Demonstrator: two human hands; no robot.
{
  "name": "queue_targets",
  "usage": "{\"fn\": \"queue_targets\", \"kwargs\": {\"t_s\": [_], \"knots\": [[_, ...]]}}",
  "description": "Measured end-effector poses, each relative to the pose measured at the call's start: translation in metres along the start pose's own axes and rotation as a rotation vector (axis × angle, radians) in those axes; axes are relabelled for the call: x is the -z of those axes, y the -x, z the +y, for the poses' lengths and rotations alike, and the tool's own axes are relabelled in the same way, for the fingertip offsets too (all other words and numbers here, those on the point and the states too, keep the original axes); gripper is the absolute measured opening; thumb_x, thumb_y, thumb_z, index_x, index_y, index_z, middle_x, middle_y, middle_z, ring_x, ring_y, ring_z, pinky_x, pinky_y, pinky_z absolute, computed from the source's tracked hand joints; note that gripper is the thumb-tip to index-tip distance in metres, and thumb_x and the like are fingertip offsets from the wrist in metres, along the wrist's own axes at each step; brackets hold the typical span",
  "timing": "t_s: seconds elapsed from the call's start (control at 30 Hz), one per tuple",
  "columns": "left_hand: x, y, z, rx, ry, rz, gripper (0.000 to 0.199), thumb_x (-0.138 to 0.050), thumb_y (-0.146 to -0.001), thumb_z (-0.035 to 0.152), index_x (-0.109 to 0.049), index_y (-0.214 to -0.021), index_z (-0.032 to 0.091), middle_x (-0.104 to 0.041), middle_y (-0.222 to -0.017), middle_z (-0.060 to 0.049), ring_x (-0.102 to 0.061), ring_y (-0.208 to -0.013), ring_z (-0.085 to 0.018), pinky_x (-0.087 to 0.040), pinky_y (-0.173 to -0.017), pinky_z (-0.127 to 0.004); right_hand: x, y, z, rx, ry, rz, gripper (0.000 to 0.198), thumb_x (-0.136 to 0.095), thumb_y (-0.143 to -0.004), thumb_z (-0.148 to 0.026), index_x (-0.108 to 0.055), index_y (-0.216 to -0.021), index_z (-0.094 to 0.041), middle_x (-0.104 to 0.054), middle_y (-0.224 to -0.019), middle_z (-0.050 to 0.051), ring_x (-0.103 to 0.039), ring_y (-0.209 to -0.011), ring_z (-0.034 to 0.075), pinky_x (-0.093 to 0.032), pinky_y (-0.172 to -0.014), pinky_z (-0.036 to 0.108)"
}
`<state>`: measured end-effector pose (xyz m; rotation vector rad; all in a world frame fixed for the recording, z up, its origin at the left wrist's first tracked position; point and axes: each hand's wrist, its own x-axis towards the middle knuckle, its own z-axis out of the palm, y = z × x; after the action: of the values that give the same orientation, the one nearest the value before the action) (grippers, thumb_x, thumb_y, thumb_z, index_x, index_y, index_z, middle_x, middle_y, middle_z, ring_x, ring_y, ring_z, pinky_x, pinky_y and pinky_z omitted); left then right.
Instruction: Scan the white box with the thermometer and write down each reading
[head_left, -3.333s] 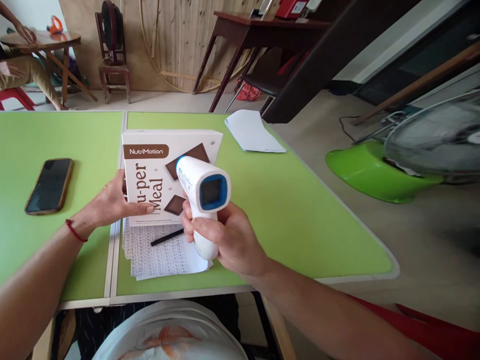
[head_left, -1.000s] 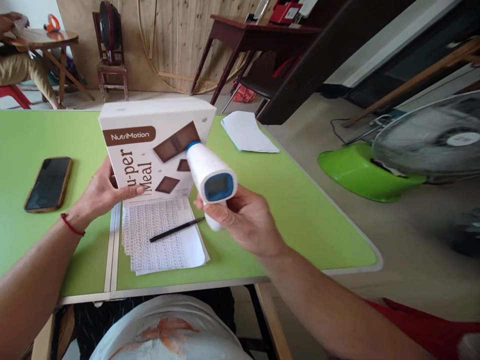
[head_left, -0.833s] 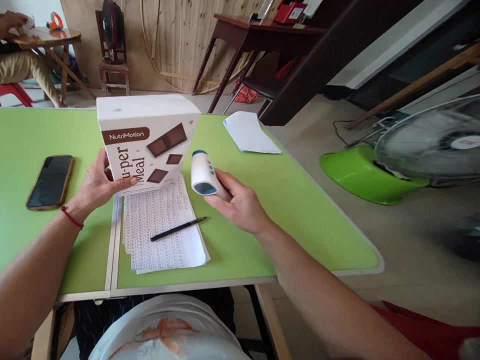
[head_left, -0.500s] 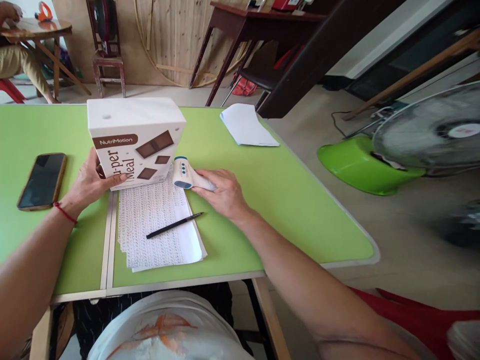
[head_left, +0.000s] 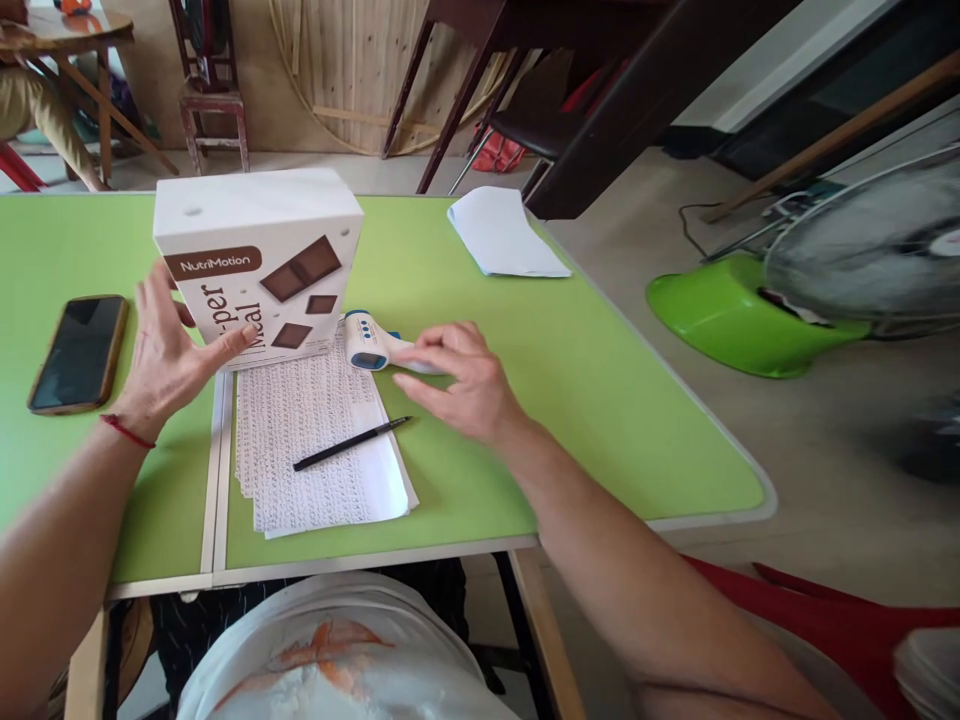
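A white box printed "NutriMotion" with brown squares stands upright on the green table, at the back of the written sheets. My left hand holds the box at its lower left, thumb across the front and fingers partly hidden behind its side. Just right of the box lies a white and blue infrared thermometer. My right hand is over the thermometer's handle, fingers apart and not wrapped round it; whether a fingertip touches it I cannot tell. On the sheets rests a black pen.
A phone lies left of my left hand. Folded white paper is near the table's back right edge. Beyond stand a wooden chair, a dark pillar, and a fan by a green plastic stool. Someone's leg shows at far left.
My right hand has let go of the thermometer, its fingers now spread over the handle. My left hand's fingers have loosened and shifted up on the box. The view has tilted slightly down.
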<state>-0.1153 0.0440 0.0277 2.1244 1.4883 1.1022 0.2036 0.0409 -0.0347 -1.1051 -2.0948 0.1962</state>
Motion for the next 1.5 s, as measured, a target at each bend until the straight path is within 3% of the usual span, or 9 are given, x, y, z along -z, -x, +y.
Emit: {"fn": "queue_targets", "kwargs": {"t_s": [0.1, 0.17, 0.23, 0.37, 0.53, 0.63, 0.9, 1.07, 1.5], "knots": [[-0.003, 0.008, 0.009, -0.134, -0.141, 0.43, 0.063, -0.069, -0.074, 0.058, -0.042, -0.12, 0.026, -0.048, -0.112, -0.004, -0.055, -0.09, -0.02, -0.047, -0.072, -0.038, 0.006, 0.008, -0.013, 0.148, -0.171, -0.225, 0.012, -0.07, -0.08, -0.04, -0.075, -0.084, -0.029, -0.064, -0.07, 0.0, -0.056, -0.071, 0.019, -0.044, -0.075, 0.041], [-0.007, 0.014, 0.016, -0.266, -0.128, 0.5, 0.054, -0.072, -0.071, 0.051, -0.046, -0.111, 0.026, -0.048, -0.1, -0.002, -0.05, -0.073, -0.015, -0.044, -0.061, -0.034, 0.006, 0.011, -0.017, 0.181, -0.183, -0.315, 0.014, -0.071, -0.079, -0.041, -0.075, -0.086, -0.03, -0.064, -0.07, 0.0, -0.056, -0.071, 0.018, -0.042, -0.076, 0.041], [-0.012, 0.02, 0.023, -0.379, -0.134, 0.403, 0.038, -0.072, -0.074, 0.038, -0.049, -0.102, 0.025, -0.048, -0.082, 0.001, -0.045, -0.06, -0.012, -0.041, -0.054, -0.03, 0.004, 0.012, -0.019, 0.178, -0.167, -0.343, 0.012, -0.068, -0.082, -0.038, -0.074, -0.086, -0.029, -0.065, -0.071, 0.0, -0.056, -0.072, 0.018, -0.04, -0.077, 0.04], [-0.025, 0.034, 0.039, -0.606, -0.197, -0.057, 0.005, -0.057, -0.088, 0.026, -0.055, -0.089, 0.021, -0.06, -0.07, 0.001, -0.054, -0.055, -0.012, -0.042, -0.049, -0.026, 0.007, 0.008, -0.022, 0.078, -0.217, -0.248, 0.014, -0.061, -0.086, -0.034, -0.065, -0.079, -0.023, -0.057, -0.06, -0.002, -0.051, -0.059, 0.014, -0.04, -0.061, 0.033], [-0.044, 0.047, 0.045, -0.729, -0.214, -0.401, 0.026, -0.046, -0.097, 0.034, -0.061, -0.107, 0.015, -0.07, -0.104, -0.01, -0.068, -0.075, -0.017, -0.051, -0.06, -0.026, 0.006, 0.014, -0.034, -0.218, -0.498, 0.037, 0.011, -0.062, -0.081, -0.032, -0.055, -0.081, -0.024, -0.057, -0.062, -0.004, -0.05, -0.049, 0.011, -0.04, -0.046, 0.027], [-0.052, 0.052, 0.043, -0.702, -0.262, -0.53, 0.035, -0.043, -0.099, 0.039, -0.061, -0.115, 0.014, -0.064, -0.123, -0.013, -0.07, -0.076, -0.018, -0.053, -0.061, -0.027, -0.002, 0.019, -0.043, -0.295, -0.702, 0.039, 0.01, -0.061, -0.08, -0.028, -0.053, -0.078, -0.022, -0.06, -0.061, -0.004, -0.056, -0.05, 0.011, -0.046, -0.049, 0.027], [-0.057, 0.052, 0.045, -0.639, -0.342, -0.644, 0.036, -0.047, -0.097, 0.042, -0.064, -0.109, 0.014, -0.057, -0.135, -0.01, -0.07, -0.073, -0.022, -0.051, -0.051, -0.031, -0.019, 0.015, -0.052, -0.412, -0.587, 0.031, 0.005, -0.06, -0.069, -0.02, -0.054, -0.069, -0.021, -0.054, -0.055, -0.006, -0.042, -0.046, 0.008, -0.035, -0.042, 0.022], [-0.057, 0.051, 0.048, -0.612, -0.363, -0.652, 0.033, -0.051, -0.095, 0.041, -0.064, -0.109, 0.014, -0.057, -0.135, -0.011, -0.071, -0.076, -0.022, -0.05, -0.052, -0.03, -0.021, 0.014, -0.052, -0.322, -0.467, 0.075, 0.013, -0.058, -0.073, -0.021, -0.051, -0.061, -0.022, -0.05, -0.051, -0.006, -0.041, -0.047, 0.008, -0.034, -0.045, 0.023], [-0.056, 0.051, 0.05, -0.601, -0.389, -0.667, 0.03, -0.056, -0.091, 0.038, -0.063, -0.109, 0.014, -0.056, -0.136, -0.008, -0.071, -0.076, -0.022, -0.051, -0.052, -0.032, -0.022, 0.015, -0.05, -0.199, -0.442, 0.036, 0.016, -0.054, -0.078, -0.015, -0.049, -0.064, -0.021, -0.05, -0.055, -0.006, -0.041, -0.048, 0.007, -0.033, -0.045, 0.022]]}}
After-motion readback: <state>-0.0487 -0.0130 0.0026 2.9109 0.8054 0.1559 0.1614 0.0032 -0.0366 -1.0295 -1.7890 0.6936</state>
